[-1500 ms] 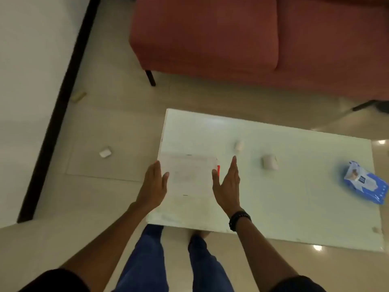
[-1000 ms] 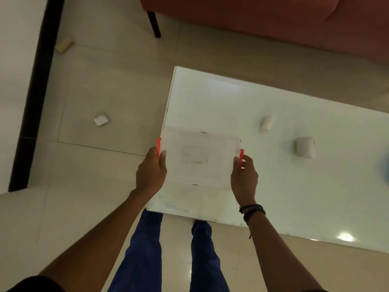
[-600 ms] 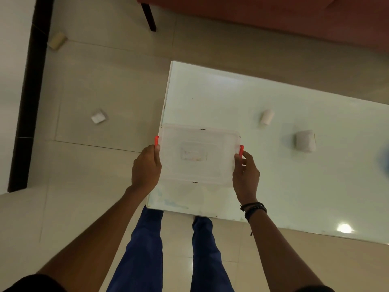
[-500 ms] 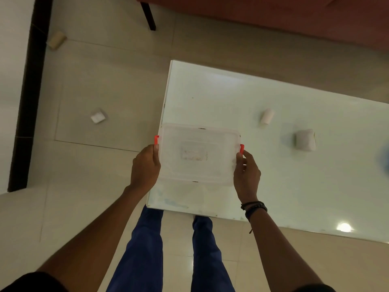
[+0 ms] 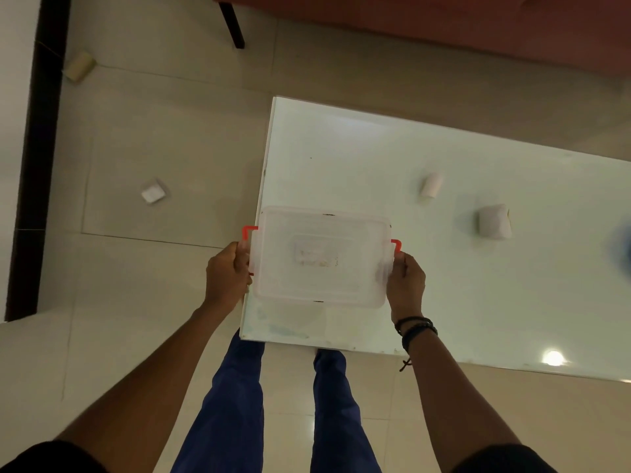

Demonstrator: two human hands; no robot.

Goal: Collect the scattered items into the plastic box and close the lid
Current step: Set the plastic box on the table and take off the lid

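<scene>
Translucent rectangular plastic box (image 5: 321, 257), lid on, pale frosted, with a faint rectangular label patch at the lid's centre. Red clip latches (image 5: 249, 233) at both short ends; the right one shows just above the thumb. Contents not readable through the lid.

Box sits at the near-left corner of the white glossy rectangular table (image 5: 444, 285); whether it rests on the top or is lifted slightly cannot be told. Left hand (image 5: 227, 273) clamped on the left end, fingers wrapped at the latch. Right hand (image 5: 406, 285) clamped on the right end, thumb on the lid edge; dark cord bracelets (image 5: 415, 331) on that wrist.

On the table, well apart from the box: small white cylinder (image 5: 431, 185) to the far right, and beyond it a white squarish wrapped pack (image 5: 493, 222). Blue blur at the right frame edge, unidentifiable.

On the tiled floor, left of the table: small white square packet (image 5: 153, 192); farther off, a beige block (image 5: 79, 66) by the dark baseboard. Red sofa (image 5: 444, 25) along the top. Blue trouser legs (image 5: 232, 404) below the table edge.
</scene>
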